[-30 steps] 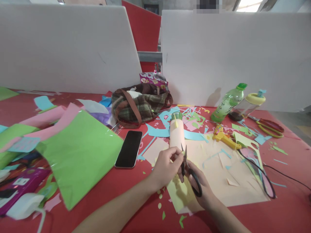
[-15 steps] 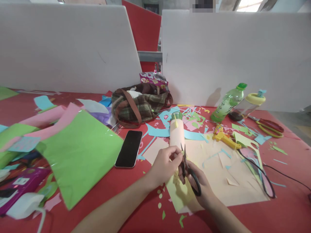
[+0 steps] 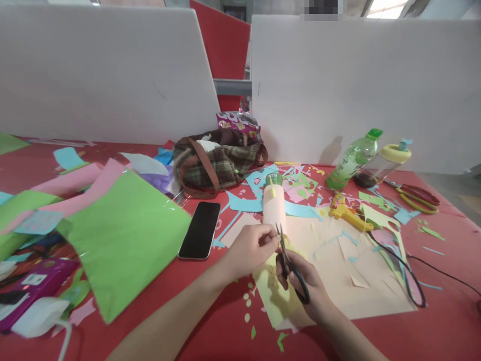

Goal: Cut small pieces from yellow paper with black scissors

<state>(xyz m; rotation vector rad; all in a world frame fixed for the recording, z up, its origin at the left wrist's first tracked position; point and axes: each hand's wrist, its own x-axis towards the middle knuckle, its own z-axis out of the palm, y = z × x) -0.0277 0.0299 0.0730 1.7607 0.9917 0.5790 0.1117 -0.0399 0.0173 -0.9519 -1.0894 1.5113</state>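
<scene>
Two hands cut a small bit of yellow paper over a messy red desk.

Closest in, the right hand (image 3: 306,291) was closed around the black scissors (image 3: 289,265), fingers through the loops, with the blades pointing up and away from the person. The left hand (image 3: 250,248) sat just to the left of the blades, pinching a tiny yellow piece (image 3: 276,239) right at the scissor tips, so the left hand was the nearer one to it. Under both hands lay a yellow sheet (image 3: 274,296) on the desk (image 3: 210,311), with little green scraps (image 3: 248,311) beside it. Just behind the hands stood a pale paper tube (image 3: 273,210). A black phone (image 3: 200,229) lay to the left. Farther back were a checked bag (image 3: 218,163) and a green bottle (image 3: 353,160).
</scene>
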